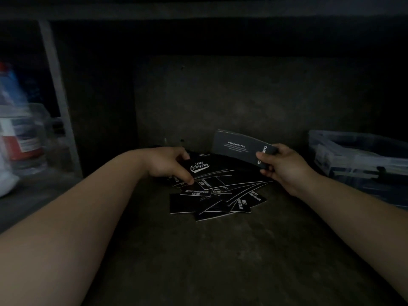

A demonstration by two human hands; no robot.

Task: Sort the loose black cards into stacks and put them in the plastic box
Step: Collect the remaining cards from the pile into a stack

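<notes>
Black card, left fingers: one black card (199, 167) with a white script logo, pinched at its left end between the thumb and fingers of the left hand (167, 165).
Grey stack, right fingers: one grey stack (239, 146) printed "DRINK&COFFEE", gripped at its right end by the right hand (284, 167), thumb on its face and fingers curled behind. Its cards sit too tight to count.
Between the hands: the black card and the grey stack are apart, the stack held higher and farther out.
Under the fingers: one heap of loose cards (216, 195) lies overlapping just below and nearer than both sets of fingertips. More than ten edges show, but the exact number cannot be told.
Beneath the heap: one dark grey surface (220, 261).
Outward of the right hand: one plastic box (357, 155), clear-walled and well apart from the fingers. Its contents are blurred.
Outward of the left hand: one pale upright post (57, 96), and one clear container (19, 133) beyond it, blurred.
</notes>
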